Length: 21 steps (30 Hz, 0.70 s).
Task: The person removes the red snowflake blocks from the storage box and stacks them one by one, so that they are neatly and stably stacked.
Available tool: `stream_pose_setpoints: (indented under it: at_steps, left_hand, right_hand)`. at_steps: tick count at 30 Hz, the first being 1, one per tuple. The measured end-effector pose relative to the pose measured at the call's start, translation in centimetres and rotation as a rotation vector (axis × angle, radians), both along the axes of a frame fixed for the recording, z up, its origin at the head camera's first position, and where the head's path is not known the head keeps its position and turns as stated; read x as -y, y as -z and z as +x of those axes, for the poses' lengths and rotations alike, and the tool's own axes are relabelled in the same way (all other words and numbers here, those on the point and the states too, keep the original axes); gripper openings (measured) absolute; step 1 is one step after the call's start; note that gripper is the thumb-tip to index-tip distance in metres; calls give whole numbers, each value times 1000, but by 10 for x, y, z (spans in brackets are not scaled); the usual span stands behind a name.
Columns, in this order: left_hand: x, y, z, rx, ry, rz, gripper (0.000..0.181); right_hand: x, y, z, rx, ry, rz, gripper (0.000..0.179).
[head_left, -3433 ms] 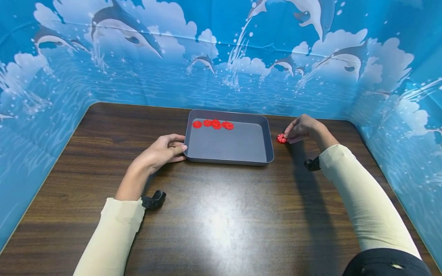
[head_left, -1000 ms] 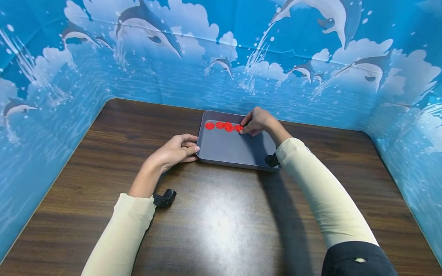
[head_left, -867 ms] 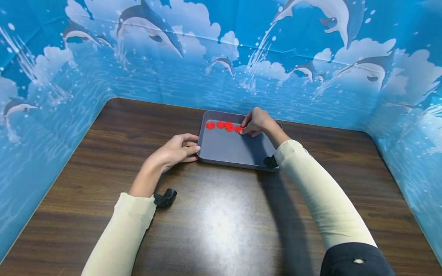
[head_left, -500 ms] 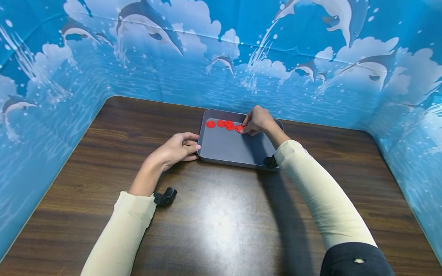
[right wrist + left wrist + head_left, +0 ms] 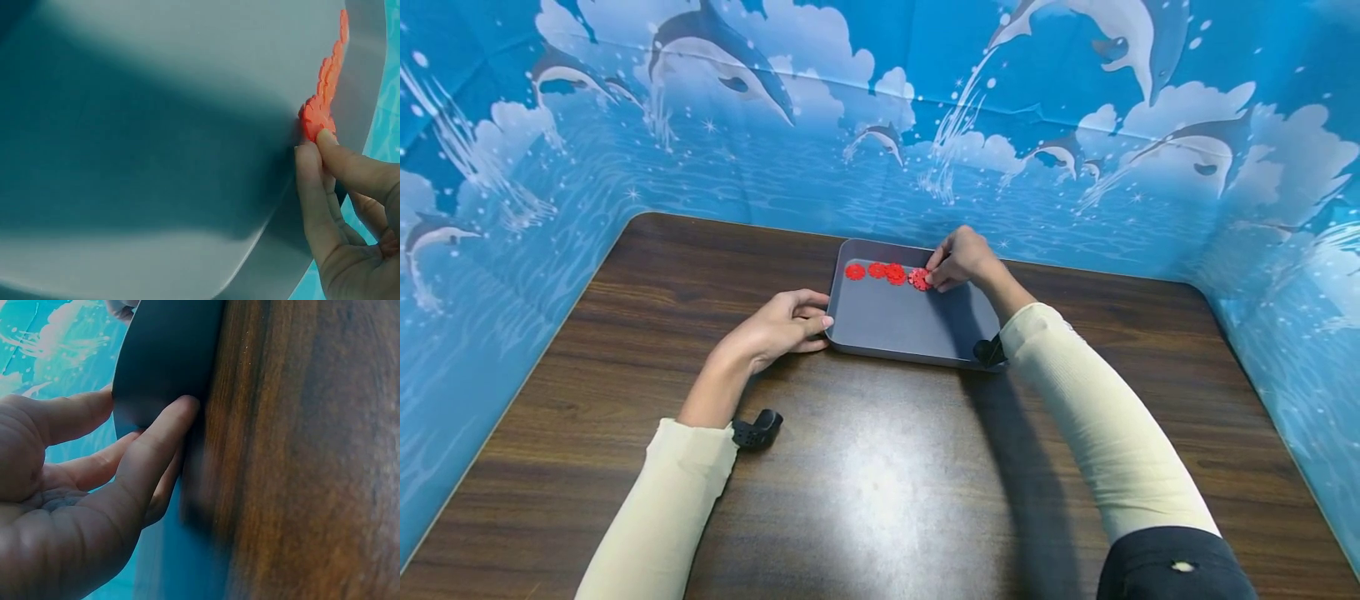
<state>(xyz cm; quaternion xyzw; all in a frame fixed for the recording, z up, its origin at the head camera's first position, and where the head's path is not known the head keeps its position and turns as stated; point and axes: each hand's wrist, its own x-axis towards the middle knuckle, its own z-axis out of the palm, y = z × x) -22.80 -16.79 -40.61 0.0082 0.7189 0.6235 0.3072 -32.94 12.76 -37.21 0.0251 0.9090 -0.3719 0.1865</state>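
A grey rectangular tray (image 5: 917,333) stands near the back of the table. My left hand (image 5: 778,329) touches its left end, with fingers and thumb resting against the outer wall, as the left wrist view shows. My right hand (image 5: 962,258) reaches over the tray's back part and pinches a red notched plastic disc (image 5: 919,279) between thumb and fingertips. In the right wrist view that disc (image 5: 317,119) is tilted and overlaps the row beside it. Left of it several more red discs (image 5: 895,274) lie along the back wall, some overlapping; one disc (image 5: 855,272) lies apart at the left.
The dark wood-grain table (image 5: 865,467) runs toward me, with a bright glare spot. A blue dolphin-print curtain (image 5: 820,183) rises behind and along both sides. A black wrist device (image 5: 758,430) sticks out at my left cuff.
My right hand has moved left from the table beside the tray, bringing the red disc into it. In the last half second that disc has tilted more toward the view. The left hand stays at the tray.
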Motion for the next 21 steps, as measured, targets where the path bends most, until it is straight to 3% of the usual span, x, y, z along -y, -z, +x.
stream_pose_setpoints:
  at_steps: [21]
  left_hand:
    - [0, 1, 2, -19, 5, 0, 57]
  right_hand:
    - [-59, -32, 11, 21, 60, -64, 17]
